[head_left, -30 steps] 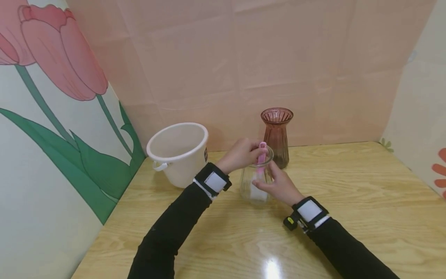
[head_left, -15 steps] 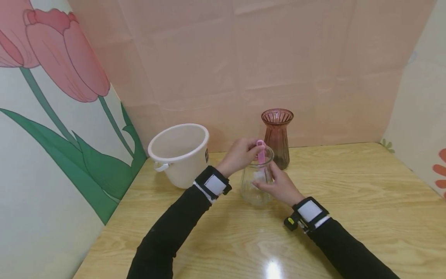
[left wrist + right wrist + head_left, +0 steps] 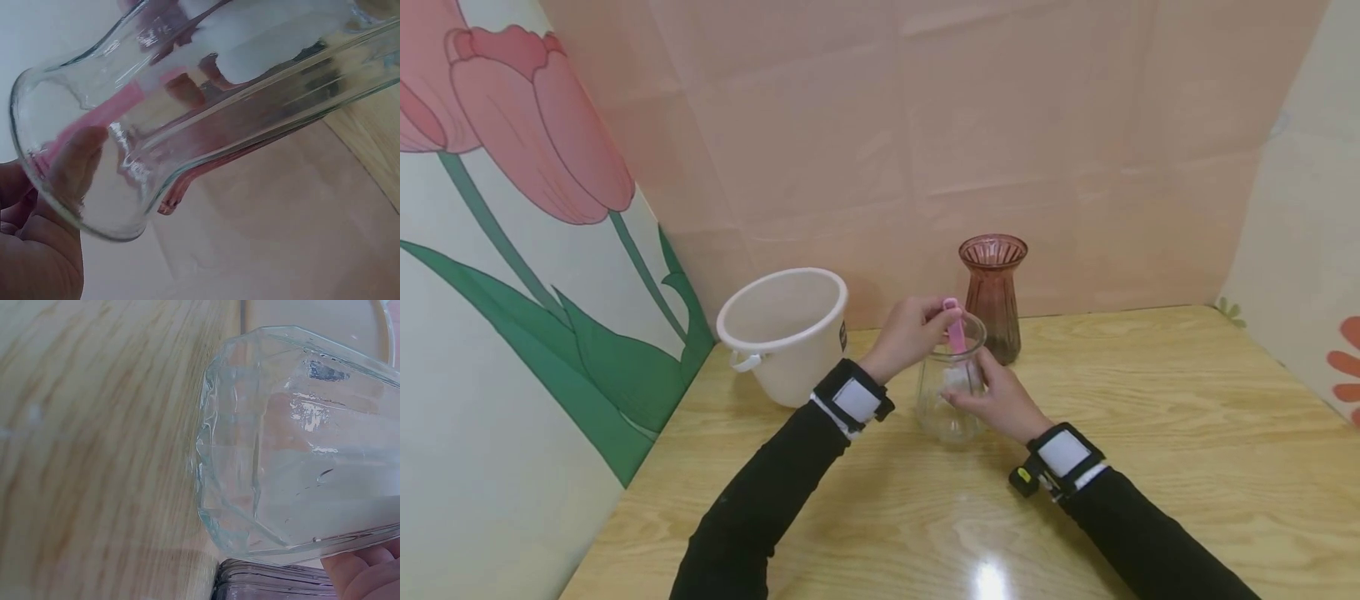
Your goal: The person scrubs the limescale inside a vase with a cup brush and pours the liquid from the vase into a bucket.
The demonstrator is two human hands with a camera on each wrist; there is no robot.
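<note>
From the head view, my left hand (image 3: 912,332) pinches the top of a pink handle (image 3: 955,326) that sticks out of the clear glass vase (image 3: 950,392), which stands on the wooden table (image 3: 1150,433) in front of me. My right hand (image 3: 996,400) wraps its fingers round the vase's side and steadies it. Something white sits inside the glass, at the lower end of the handle — I cannot tell what it is. Just behind the clear vase stands a reddish ribbed vase (image 3: 992,292), and to the left of both a white bucket (image 3: 782,329), near my left wrist.

The left wrist view looks along the clear glass vase (image 3: 206,106) from its mouth: my left hand (image 3: 37,250) sits at the rim, a fingertip showing through the glass against the pink handle (image 3: 106,115), with the white mass deeper in.

The right wrist view shows the vase's faceted base (image 3: 300,456) just above the table's grain (image 3: 94,444) — whether it touches there I cannot tell — and my right fingers (image 3: 365,575) press against the glass at the lower right edge.
</note>
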